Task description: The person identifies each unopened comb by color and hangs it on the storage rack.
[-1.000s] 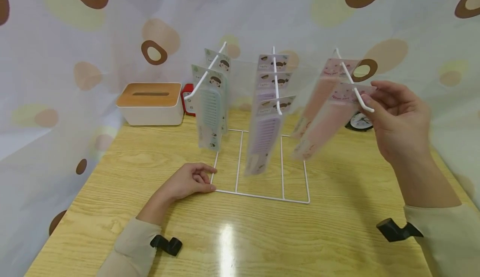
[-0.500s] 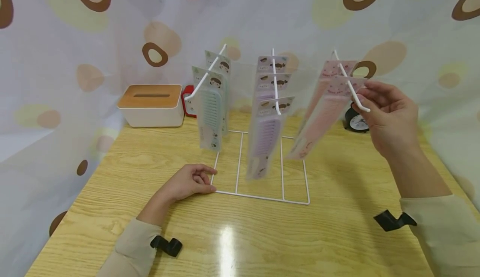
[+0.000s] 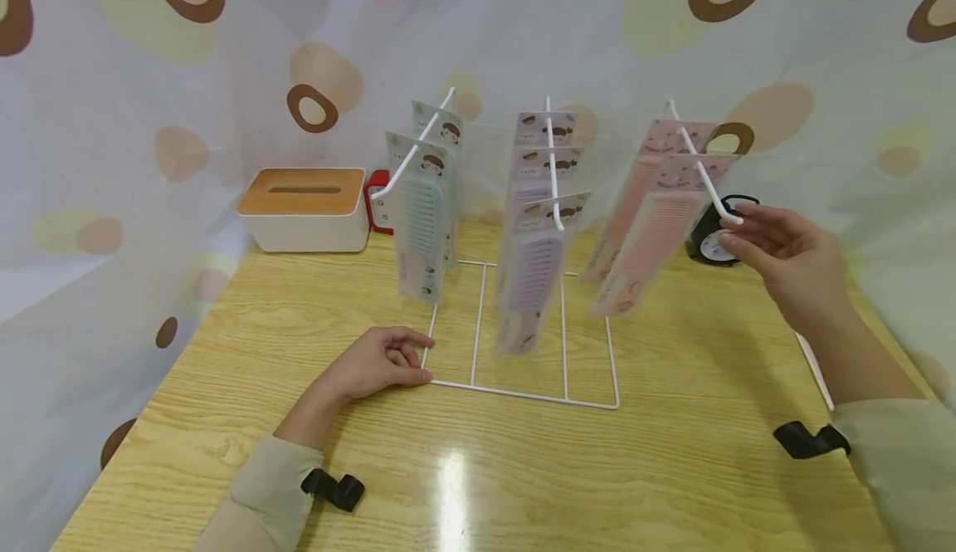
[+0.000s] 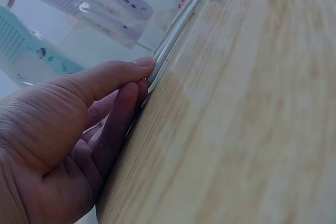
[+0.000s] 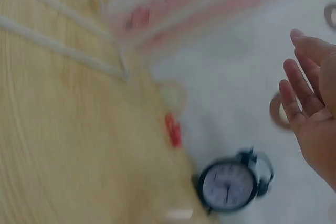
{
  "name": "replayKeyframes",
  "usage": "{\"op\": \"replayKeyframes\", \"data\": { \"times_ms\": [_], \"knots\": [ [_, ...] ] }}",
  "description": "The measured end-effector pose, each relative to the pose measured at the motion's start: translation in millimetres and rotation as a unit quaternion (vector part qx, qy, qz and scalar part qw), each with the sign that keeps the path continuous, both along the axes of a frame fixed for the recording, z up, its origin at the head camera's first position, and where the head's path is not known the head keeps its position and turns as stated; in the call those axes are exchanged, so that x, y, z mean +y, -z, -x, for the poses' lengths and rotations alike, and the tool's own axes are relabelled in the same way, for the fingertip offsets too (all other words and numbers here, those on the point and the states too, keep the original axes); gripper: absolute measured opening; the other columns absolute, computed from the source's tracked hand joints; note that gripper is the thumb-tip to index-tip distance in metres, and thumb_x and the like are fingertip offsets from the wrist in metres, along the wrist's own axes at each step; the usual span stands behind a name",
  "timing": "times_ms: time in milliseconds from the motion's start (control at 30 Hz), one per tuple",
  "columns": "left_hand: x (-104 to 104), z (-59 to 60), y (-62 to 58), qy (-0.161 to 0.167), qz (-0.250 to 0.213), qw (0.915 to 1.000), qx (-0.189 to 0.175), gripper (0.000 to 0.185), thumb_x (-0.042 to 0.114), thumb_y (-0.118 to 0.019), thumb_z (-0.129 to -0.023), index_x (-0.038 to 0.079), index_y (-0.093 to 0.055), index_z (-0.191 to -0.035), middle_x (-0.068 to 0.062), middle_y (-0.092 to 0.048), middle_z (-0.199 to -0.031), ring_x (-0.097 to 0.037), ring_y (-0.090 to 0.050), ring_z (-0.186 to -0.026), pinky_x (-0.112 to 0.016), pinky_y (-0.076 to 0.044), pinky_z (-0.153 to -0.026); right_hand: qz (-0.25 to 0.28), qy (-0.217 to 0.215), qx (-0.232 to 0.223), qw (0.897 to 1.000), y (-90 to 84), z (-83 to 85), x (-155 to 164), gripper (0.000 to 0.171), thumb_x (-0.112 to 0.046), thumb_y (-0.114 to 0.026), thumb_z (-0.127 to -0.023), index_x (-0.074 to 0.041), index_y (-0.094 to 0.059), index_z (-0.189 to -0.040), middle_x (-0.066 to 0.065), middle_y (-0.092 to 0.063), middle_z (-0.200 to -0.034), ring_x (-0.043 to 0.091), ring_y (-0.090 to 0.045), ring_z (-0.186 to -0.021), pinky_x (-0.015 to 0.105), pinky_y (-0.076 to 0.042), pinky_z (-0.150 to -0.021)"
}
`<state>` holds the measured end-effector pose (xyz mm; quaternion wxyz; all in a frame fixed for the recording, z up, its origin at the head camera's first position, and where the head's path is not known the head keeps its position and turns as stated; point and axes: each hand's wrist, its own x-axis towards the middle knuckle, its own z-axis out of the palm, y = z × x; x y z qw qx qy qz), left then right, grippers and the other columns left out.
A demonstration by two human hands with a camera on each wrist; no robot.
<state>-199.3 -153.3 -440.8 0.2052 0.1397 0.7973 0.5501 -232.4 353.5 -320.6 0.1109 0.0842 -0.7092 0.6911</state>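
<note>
A white wire rack stands on the table, its three hooks hung with combs in clear card-topped packs. Left hook: two teal combs. Middle: several purple combs. Right: two pink combs, the front pink comb hanging at a slant. My left hand pinches the base's front left corner; in the left wrist view, its thumb lies on the white rod. Just beside the right hook's tip, my right hand holds nothing. The right wrist view shows that hand with fingers parted, apart from the packs.
At the back left stand a tissue box with a wooden lid and a red clock. A black alarm clock sits behind the right hook. A white edge shows beside the right forearm. Patterned cloth hangs behind the table.
My right hand slid the front pink comb farther back along the right hook, let it go, and moved right and down. My left hand stays on the rack's corner.
</note>
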Motion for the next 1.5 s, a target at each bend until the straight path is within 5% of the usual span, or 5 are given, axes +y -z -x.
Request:
{"op": "replayKeyframes", "data": {
  "times_ms": [400, 600, 867, 1000, 1500],
  "knots": [
    [-0.3, -0.8, 1.4, 0.001, -0.001, 1.0, -0.007, 0.053, 0.012, -0.082, -0.083, -0.002, -0.061, -0.129, -0.006, -0.063, -0.085, -0.01, -0.057, -0.066, -0.023, -0.052, -0.07, -0.194, 0.061, -0.09, 0.975, 72.8, -7.6, 102.5, 0.043, -0.008, -0.07, -0.093, -0.019, -0.061, -0.134, -0.032, -0.069, -0.102, -0.015, -0.065, -0.092, 0.004, -0.047, -0.076],
    [0.1, -0.6, -1.1, 0.003, -0.005, 0.9999, -0.008, 0.052, 0.011, -0.082, -0.083, -0.003, -0.061, -0.128, -0.005, -0.063, -0.084, -0.009, -0.057, -0.066, -0.022, -0.051, -0.07, -0.334, 0.119, -0.112, 0.928, 103.4, -19.2, 139.6, 0.052, -0.031, -0.07, -0.095, -0.022, -0.054, -0.143, -0.044, -0.053, -0.108, -0.024, -0.046, -0.107, 0.0, -0.034, -0.083],
    [0.7, -0.7, -0.2, 0.004, -0.003, 1.0, -0.007, 0.051, 0.01, -0.081, -0.082, -0.004, -0.061, -0.128, -0.005, -0.063, -0.084, -0.008, -0.057, -0.066, -0.022, -0.051, -0.069, -0.439, 0.158, -0.18, 0.866, 114.3, -28.4, 154.3, 0.075, -0.048, -0.06, -0.097, -0.004, -0.037, -0.153, 0.014, -0.034, -0.16, 0.058, -0.035, -0.133, 0.047, -0.05, -0.094],
    [0.5, -1.4, -2.6, 0.002, -0.002, 1.0, -0.005, 0.051, 0.009, -0.081, -0.083, -0.004, -0.061, -0.127, -0.005, -0.063, -0.085, -0.008, -0.056, -0.066, -0.022, -0.051, -0.069, -0.434, 0.162, -0.202, 0.863, 112.7, -24.8, 154.7, 0.08, -0.046, -0.06, -0.097, 0.0, -0.029, -0.154, 0.036, -0.022, -0.157, 0.065, -0.036, -0.129, 0.07, -0.039, -0.093],
    [0.0, -0.9, -1.0, 0.006, -0.004, 1.0, -0.003, 0.052, 0.01, -0.081, -0.083, -0.004, -0.061, -0.129, -0.005, -0.063, -0.085, -0.007, -0.055, -0.065, -0.022, -0.051, -0.069, -0.446, 0.107, -0.246, 0.854, 103.1, -19.1, 153.5, 0.101, -0.051, -0.072, -0.088, 0.006, -0.021, -0.155, 0.045, -0.032, -0.146, 0.058, -0.038, -0.126, 0.034, -0.048, -0.072]
  ]
}}
